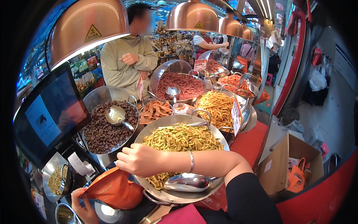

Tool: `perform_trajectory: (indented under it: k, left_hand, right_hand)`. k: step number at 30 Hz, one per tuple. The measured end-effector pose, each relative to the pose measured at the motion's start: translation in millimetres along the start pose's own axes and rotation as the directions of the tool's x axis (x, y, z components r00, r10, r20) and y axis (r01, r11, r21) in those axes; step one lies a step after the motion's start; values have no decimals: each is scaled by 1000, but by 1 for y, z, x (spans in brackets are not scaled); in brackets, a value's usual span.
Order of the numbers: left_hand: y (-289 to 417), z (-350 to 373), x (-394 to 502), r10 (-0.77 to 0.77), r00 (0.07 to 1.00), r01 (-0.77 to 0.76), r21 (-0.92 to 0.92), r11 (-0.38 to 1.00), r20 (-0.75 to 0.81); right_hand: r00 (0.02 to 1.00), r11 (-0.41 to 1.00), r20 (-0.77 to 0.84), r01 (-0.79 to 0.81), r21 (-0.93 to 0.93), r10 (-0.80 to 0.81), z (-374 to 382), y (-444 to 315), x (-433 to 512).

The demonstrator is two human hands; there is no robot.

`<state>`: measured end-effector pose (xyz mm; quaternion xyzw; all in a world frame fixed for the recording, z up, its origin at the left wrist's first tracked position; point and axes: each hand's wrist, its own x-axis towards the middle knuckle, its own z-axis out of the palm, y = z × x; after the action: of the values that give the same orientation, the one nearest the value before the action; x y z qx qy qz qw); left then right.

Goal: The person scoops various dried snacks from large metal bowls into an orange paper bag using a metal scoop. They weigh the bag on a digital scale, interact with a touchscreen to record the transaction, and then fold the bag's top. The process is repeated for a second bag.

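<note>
At the lower left, my left hand (84,207) grips one edge of an orange bag (119,194) bearing writing. My right hand (139,161), with a silver bracelet (191,161) on its wrist, has curled fingers at the bag's upper rim, which runs taut between both hands. Its fingertips are partly hidden. Under my right forearm lies a wide metal pan (215,193) of yellow-green fried strips (181,137). A shiny metal scoop (188,182) rests in the pan's near side, and metal tongs (183,125) lie across the far side.
Left stands a touchscreen terminal (50,117) with a paper receipt (79,163). Pans of dark brown pieces (98,126), reddish pieces (179,79) and orange strips (216,107) surround the near pan. Copper heat lamps (193,16) hang above. A person (125,58) stands opposite; a cardboard box (275,168) sits right.
</note>
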<state>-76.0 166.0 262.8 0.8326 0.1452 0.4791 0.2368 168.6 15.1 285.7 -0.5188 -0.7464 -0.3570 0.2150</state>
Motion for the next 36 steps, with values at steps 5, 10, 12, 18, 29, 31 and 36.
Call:
perform_trajectory:
  k: [5,10,12,18,29,31,36]
  left_hand:
    - [-13,-3,11,-206,977,209,-63,976,50]
    - [-16,9,10,-206,978,208,-42,977,34]
    - [-6,17,-5,-158,987,158,46,986,-7]
    - [23,27,-45,-146,989,145,15,989,29]
    - [-10,44,-72,-339,938,344,-334,877,74]
    - [-19,41,-67,-373,924,370,-439,819,82]
    - [-28,31,-55,-419,902,399,-579,712,106]
  right_hand:
    - [998,999,-36,-54,-4,54,-3,-10,1]
    - [987,987,-26,-158,13,158,-8,-46,6]
    - [985,977,-43,-161,137,168,-10,-59,9]
    - [919,754,89,-367,545,383,-6,-63,8]
    - [921,737,166,-381,558,351,2,-110,-9]
    - [926,713,213,-376,592,311,-2,-112,-11]
    - [935,721,151,-345,601,321,-6,-105,-12]
